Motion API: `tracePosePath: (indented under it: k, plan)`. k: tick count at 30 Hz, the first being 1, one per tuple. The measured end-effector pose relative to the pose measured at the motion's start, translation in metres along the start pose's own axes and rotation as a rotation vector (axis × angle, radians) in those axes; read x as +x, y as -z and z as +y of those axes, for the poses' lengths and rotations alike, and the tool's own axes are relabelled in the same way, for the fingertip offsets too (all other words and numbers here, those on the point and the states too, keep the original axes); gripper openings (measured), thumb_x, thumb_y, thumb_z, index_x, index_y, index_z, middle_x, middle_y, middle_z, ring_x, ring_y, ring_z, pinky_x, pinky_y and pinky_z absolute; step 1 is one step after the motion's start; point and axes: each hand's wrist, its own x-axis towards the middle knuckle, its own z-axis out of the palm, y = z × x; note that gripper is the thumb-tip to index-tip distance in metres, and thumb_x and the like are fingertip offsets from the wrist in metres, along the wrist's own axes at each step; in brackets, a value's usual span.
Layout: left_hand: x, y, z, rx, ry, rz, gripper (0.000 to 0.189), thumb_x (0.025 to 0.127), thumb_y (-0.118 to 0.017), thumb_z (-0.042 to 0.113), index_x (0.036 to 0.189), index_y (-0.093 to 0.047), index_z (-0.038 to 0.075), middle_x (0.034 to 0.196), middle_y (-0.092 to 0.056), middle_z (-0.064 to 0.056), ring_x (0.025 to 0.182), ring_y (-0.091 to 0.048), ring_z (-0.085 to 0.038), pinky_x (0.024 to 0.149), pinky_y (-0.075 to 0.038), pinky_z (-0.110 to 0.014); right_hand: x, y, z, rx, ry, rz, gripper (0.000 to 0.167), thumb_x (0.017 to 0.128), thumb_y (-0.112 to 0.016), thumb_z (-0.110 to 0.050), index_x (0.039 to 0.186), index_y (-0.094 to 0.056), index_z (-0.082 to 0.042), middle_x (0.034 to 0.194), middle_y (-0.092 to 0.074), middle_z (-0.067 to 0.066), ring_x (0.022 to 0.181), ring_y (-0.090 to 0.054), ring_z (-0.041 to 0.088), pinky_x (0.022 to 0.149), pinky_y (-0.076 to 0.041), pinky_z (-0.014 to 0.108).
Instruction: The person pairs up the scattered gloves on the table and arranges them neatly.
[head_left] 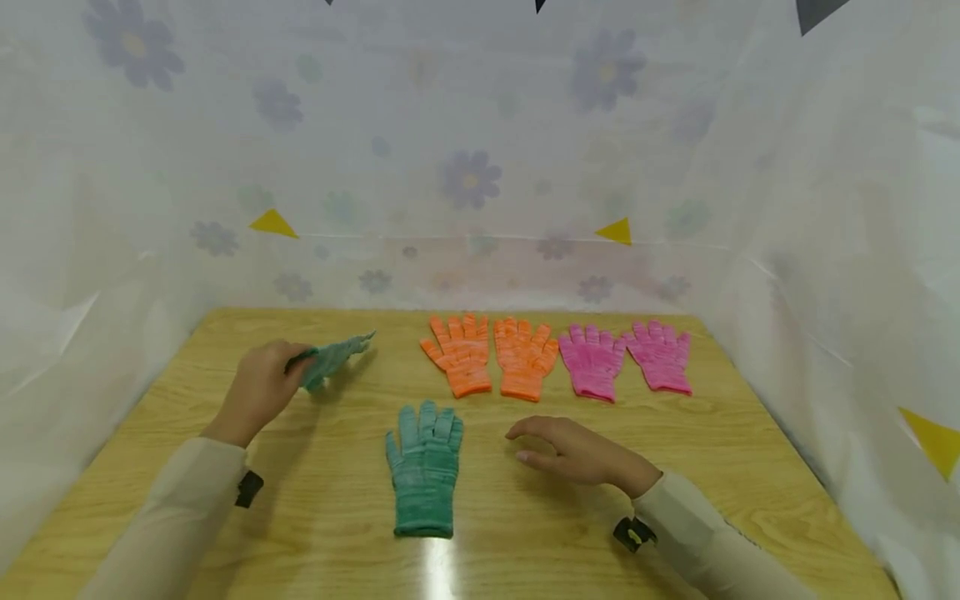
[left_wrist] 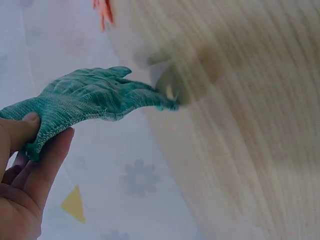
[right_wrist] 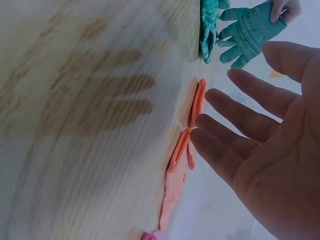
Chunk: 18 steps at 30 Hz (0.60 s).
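My left hand (head_left: 264, 385) pinches a green knit glove (head_left: 330, 362) by its cuff above the left part of the table. In the left wrist view the thumb and fingers grip the cuff of this glove (left_wrist: 95, 95), and its fingers droop toward the wood. A second green glove (head_left: 425, 471) lies flat at the front middle, fingers pointing away. My right hand (head_left: 581, 452) hovers to the right of it, touching nothing. The right wrist view shows that hand (right_wrist: 270, 130) with its fingers spread and relaxed.
Two orange gloves (head_left: 460, 357) lie side by side at the back middle of the wooden table (head_left: 300, 533). To their right lie two pink gloves (head_left: 592, 364). White flowered sheeting (head_left: 465, 100) hangs behind and along both sides, with yellow triangles (head_left: 274, 223) on it.
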Motion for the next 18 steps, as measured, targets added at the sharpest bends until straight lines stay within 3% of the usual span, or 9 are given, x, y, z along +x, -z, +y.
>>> tracePosePath:
  k: [10, 15, 18]
  plan:
    - [0.007, 0.007, 0.026, 0.018, -0.007, 0.023, 0.015, 0.084, -0.071, -0.001, 0.097, -0.07, -0.007, 0.075, -0.06, -0.011, 0.058, -0.049, -0.013, 0.049, -0.042, -0.027, 0.001, 0.0, 0.0, 0.009, 0.014, -0.002, 0.045, 0.102, -0.044, -0.038, 0.133, -0.054, -0.007, 0.135, -0.055, 0.004, 0.127, -0.049, 0.023, 0.104, -0.041, 0.046]
    - [0.005, 0.002, 0.045, 0.03, -0.097, 0.064, 0.014, 0.082, -0.072, -0.003, 0.095, -0.067, -0.006, 0.083, -0.063, -0.014, 0.066, -0.059, -0.021, 0.054, -0.051, -0.033, -0.002, 0.003, 0.003, 0.004, -0.008, 0.053, 0.045, 0.102, -0.045, -0.038, 0.134, -0.054, -0.008, 0.135, -0.054, 0.004, 0.128, -0.048, 0.025, 0.104, -0.04, 0.048]
    - [0.003, -0.002, 0.053, 0.036, -0.165, 0.093, 0.016, 0.08, -0.073, -0.005, 0.095, -0.067, -0.006, 0.083, -0.062, -0.013, 0.065, -0.06, -0.019, 0.054, -0.052, -0.031, -0.005, 0.006, 0.006, 0.02, -0.01, 0.081, 0.042, 0.102, -0.046, -0.034, 0.134, -0.053, -0.008, 0.136, -0.054, 0.004, 0.129, -0.047, 0.026, 0.104, -0.04, 0.049]
